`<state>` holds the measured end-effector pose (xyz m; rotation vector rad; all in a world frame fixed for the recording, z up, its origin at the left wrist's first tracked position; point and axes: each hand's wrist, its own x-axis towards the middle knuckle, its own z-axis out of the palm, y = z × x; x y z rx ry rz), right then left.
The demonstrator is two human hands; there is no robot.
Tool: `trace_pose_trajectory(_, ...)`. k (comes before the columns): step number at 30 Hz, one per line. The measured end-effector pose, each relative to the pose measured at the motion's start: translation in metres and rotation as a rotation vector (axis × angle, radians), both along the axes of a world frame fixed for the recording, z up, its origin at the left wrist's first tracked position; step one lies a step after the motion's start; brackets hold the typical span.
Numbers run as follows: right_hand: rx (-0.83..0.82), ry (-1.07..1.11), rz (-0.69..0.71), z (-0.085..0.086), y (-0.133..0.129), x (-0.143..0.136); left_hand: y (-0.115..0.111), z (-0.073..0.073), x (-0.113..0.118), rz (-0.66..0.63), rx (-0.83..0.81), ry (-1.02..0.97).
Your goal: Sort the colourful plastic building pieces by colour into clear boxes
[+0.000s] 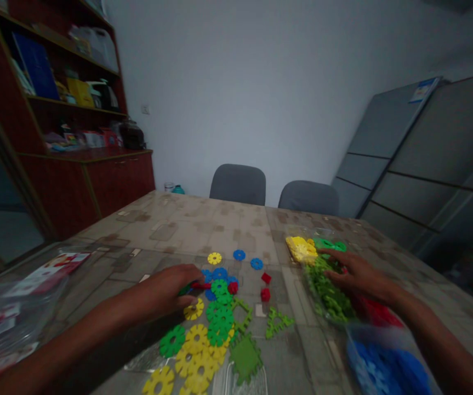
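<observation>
Red piece (201, 286) is partly hidden, left fingers (191, 270) pinching it, right fingers' (340, 255) grip unclear.

Slim red piece (201, 286) near notched green discs (227, 322), light-green pieces (331, 293) heaped.

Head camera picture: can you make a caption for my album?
Left hand beside yellow, green and blue discs, right hand at a heap of green pieces over a patterned table.

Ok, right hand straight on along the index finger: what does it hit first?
Most likely the yellow pieces, which lie just ahead of the right hand. Depth is unclear: it may already touch their edge, or be high enough to pass over them.
</observation>
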<state>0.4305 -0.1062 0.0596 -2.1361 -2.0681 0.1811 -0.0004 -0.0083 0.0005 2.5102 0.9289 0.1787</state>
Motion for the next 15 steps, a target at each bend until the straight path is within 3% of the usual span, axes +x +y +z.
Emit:
trace_pose_trajectory(3,-0.088,-0.144,-0.017,-0.014,0.0,0.007,0.003,-0.003,0.0,-0.004,0.002,0.002)
trace_pose_trajectory(6,-0.178,-0.264,-0.029,-0.016,0.0,0.008,0.005,-0.007,-0.001,-0.02,-0.012,0.01)
trace_pose_trajectory(15,-0.231,-0.227,0.036,-0.016,0.01,0.01,0.003,-0.002,0.001,-0.031,-0.039,0.026)
